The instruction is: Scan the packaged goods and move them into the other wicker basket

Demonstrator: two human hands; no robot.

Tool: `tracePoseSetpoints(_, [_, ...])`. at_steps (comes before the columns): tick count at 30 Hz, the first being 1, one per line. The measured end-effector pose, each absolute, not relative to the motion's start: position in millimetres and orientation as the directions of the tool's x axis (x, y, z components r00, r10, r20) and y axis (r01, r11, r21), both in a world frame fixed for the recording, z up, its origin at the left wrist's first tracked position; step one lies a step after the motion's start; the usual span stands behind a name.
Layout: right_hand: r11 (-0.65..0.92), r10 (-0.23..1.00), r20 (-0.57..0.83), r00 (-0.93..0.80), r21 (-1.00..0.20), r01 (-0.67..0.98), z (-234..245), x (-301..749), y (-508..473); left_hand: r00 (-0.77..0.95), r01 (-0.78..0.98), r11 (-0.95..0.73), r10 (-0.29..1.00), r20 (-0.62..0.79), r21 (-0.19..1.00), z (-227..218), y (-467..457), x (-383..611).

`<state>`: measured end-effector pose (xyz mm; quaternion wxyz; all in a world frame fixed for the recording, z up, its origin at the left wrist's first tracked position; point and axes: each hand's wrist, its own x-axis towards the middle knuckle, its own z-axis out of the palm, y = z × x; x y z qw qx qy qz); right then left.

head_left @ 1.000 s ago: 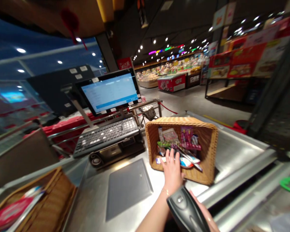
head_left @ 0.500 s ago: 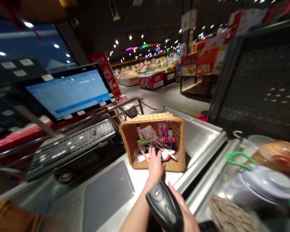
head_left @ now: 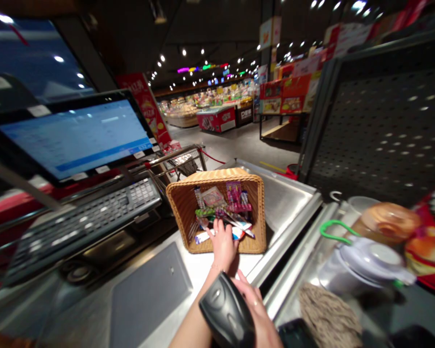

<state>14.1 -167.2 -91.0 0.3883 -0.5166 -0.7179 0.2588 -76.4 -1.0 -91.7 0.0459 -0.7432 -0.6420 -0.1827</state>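
A wicker basket [head_left: 259,212] lies tipped on its side on the metal counter, its mouth facing me. Inside are several small packages, among them a pink-purple pack [head_left: 234,193], a green wrapper [head_left: 205,212] and a white-and-blue packet [head_left: 203,237]. My left hand [head_left: 224,240] reaches into the basket with fingers spread over the lower packages; whether it touches one I cannot tell. Closer to me, my right hand [head_left: 258,309] is wrapped round a black barcode scanner [head_left: 227,307], beside my left forearm.
On the left stand a monitor [head_left: 83,137] and a keyboard [head_left: 90,220]. A grey plate [head_left: 148,295] is set into the counter. To the right are a lidded pale cup [head_left: 358,266] with a green loop, a brown cloth [head_left: 328,314] and a black perforated panel [head_left: 387,125].
The view has turned slightly right, so everything sits further left. My left hand stays in the basket, and my right hand still holds the barcode scanner.
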Motion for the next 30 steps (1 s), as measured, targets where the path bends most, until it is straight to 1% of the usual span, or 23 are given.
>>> tracePoseSetpoints(2, [0.327,0.945,0.290,-0.154,-0.795,0.511,-88.3,9.3,-166.9,0.096,0.966,-0.168,0.938,0.334,0.195,-93.6,-4.0,-77.0])
tracePoseSetpoints(3, [0.293,0.956,0.258,-0.140,-0.817,0.497,-85.4,6.6,-166.2,0.085,0.963,-0.164,0.939,0.333,0.214,-94.9,-5.6,-77.6])
tracePoseSetpoints(5, [0.182,0.983,0.148,-0.107,-0.856,0.483,-76.3,1.7,-163.9,0.067,0.957,-0.154,0.942,0.329,0.247,-97.7,-9.0,-79.9])
tracePoseSetpoints(7, [0.085,0.995,0.052,-0.079,-0.864,0.496,-64.8,-2.1,-161.1,0.051,0.954,-0.144,0.941,0.334,0.262,-99.8,-12.6,-83.7])
tracePoseSetpoints(9, [0.057,0.998,0.028,-0.063,-0.856,0.514,-54.2,-4.4,-159.2,0.034,0.955,-0.132,0.937,0.347,0.264,-100.4,-16.8,-89.3])
tracePoseSetpoints(13, [0.102,0.994,0.064,-0.089,-0.839,0.534,-43.6,-6.7,-160.0,-0.017,0.955,-0.095,0.928,0.371,0.280,-96.9,-29.5,-107.2])
tracePoseSetpoints(16, [0.101,0.995,0.071,-0.076,-0.845,0.525,-44.2,-9.4,-163.0,-0.078,0.944,-0.061,0.915,0.396,0.325,-91.7,-45.1,-126.6])
tracePoseSetpoints(18, [0.113,0.994,0.091,-0.067,-0.857,0.503,-46.7,-12.5,-165.3,-0.144,0.930,-0.023,0.896,0.420,0.367,-88.2,-58.0,-141.5])
tracePoseSetpoints(23, [0.225,0.974,0.192,-0.117,-0.854,0.469,-55.1,-24.3,-169.5,-0.342,0.877,0.112,0.828,0.444,0.468,-83.2,-89.0,-185.0])
tracePoseSetpoints(26, [0.282,0.959,0.238,-0.153,-0.851,0.443,-61.0,-33.4,-170.4,-0.431,0.825,0.143,0.784,0.446,0.546,-81.1,-103.0,-213.6])
tracePoseSetpoints(30, [0.344,0.938,0.289,-0.193,-0.848,0.404,-68.6,-45.3,-171.5,-0.539,0.724,0.156,0.736,0.410,0.672,-74.2,-119.5,-245.4])
